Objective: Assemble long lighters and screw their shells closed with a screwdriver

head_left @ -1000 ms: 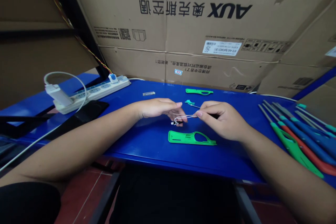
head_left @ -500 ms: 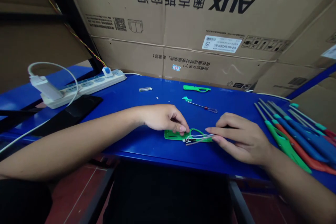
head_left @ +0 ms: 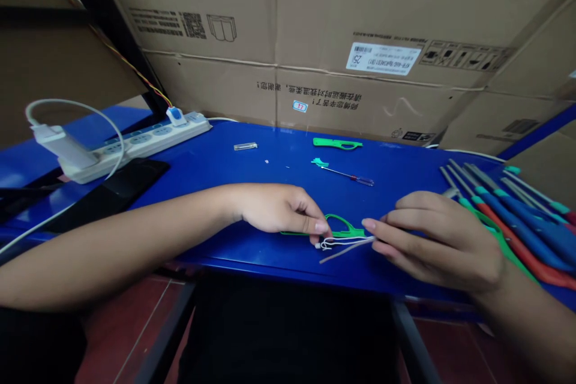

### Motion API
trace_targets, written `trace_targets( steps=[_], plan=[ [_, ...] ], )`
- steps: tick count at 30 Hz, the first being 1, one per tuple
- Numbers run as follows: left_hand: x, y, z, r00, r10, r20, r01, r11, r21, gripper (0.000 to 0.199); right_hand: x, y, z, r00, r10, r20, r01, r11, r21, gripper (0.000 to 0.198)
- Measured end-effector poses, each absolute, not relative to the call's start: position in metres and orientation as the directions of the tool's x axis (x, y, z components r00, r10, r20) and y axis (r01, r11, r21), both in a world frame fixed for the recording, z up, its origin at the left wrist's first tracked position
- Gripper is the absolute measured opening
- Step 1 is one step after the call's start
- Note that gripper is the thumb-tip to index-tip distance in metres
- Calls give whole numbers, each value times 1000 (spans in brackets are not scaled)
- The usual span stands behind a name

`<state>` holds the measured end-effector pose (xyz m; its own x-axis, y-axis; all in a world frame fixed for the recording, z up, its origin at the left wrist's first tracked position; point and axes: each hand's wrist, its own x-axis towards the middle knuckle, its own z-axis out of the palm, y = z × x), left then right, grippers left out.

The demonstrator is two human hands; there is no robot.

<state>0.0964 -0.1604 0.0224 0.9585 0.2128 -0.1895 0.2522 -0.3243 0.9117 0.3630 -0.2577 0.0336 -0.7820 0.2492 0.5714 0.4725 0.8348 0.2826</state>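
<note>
Step, judged: wire handling. Right hand (head_left: 436,246) pinches white wires (head_left: 355,240); left hand (head_left: 283,210) meets their looped end, grip unclear, above green lighter half-shell (head_left: 357,233) on blue table (head_left: 261,252). Next move calls for steady wires.

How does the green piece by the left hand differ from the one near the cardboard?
The near green piece is partly hidden by the left hand; the far green piece shows whole. The near green piece looks larger than the far green piece. Both have looped openings.
</note>
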Motion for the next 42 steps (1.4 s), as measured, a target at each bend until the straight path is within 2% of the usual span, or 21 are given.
trace_targets(
  steps=[4,7,9,12,14,17,22,26,30,33,38,42],
  plan=[
    [94,-156,24,962,186,-202,246,-263,933,21,363,-255,37,-784,255,566,469,840,271,31],
    [91,-156,28,953,217,-210,262,-250,932,18,363,-253,36,-795,266,546,460,850,255,34],
    [91,-157,31,934,310,-178,284,-339,897,16,364,-252,33,-805,273,527,451,858,246,34],
    [93,-159,32,898,436,-56,317,-554,770,13,368,-250,23,-812,299,502,460,856,235,32],
    [97,-160,30,885,466,6,333,-642,690,12,371,-248,15,-816,339,469,474,856,206,28],
    [101,-161,23,874,485,36,359,-694,624,13,375,-246,4,-823,408,396,492,860,137,23],
    [104,-162,18,878,475,57,367,-746,555,12,375,-249,-4,-818,464,339,507,861,46,21],
    [104,-165,19,891,445,95,340,-790,510,12,373,-249,-5,-817,471,333,512,858,44,19],
    [105,-165,18,911,395,114,298,-825,481,11,373,-246,-6,-775,535,335,570,822,5,18],
    [105,-164,17,918,376,127,284,-845,452,11,372,-246,-7,-767,575,285,591,806,-33,17],
    [106,-170,16,920,359,159,282,-886,368,12,370,-249,-4,-792,564,233,576,817,-19,18],
    [107,-175,14,903,396,169,332,-890,312,12,363,-245,6,-752,611,249,601,790,-121,20]
  ],
)
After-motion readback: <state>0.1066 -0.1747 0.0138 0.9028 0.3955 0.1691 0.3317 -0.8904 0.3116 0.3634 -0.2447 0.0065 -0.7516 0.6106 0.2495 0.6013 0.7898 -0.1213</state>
